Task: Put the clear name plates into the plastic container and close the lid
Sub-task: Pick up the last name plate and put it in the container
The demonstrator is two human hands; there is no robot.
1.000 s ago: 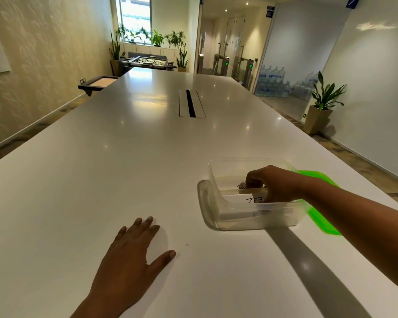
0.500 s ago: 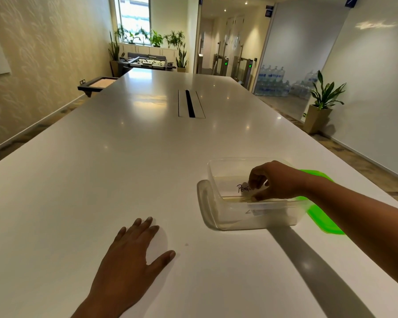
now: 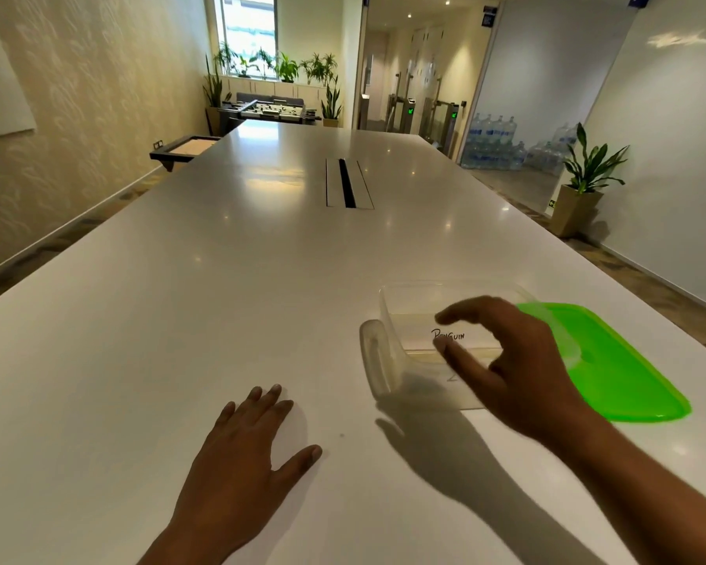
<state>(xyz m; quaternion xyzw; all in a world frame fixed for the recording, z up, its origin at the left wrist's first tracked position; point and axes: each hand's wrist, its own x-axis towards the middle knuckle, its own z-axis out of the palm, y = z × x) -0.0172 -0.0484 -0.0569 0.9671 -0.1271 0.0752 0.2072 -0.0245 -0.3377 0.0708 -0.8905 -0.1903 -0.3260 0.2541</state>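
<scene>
My left hand [image 3: 241,454] is lying flat, fingers straight, on the glossy white table [image 3: 180,320] at the lower centre of the frame. My right hand [image 3: 518,360] is hovering over the clear, rectangular plastic container [image 3: 388,303] right of centre, fingers loosely spread and gripping nothing. A clear name plate [image 3: 449,335] with a handwritten "Penguin" card is sitting inside it. The smooth, bright-green lid [image 3: 620,369], round-cornered, is lying flat just beside the container's right wall.
</scene>
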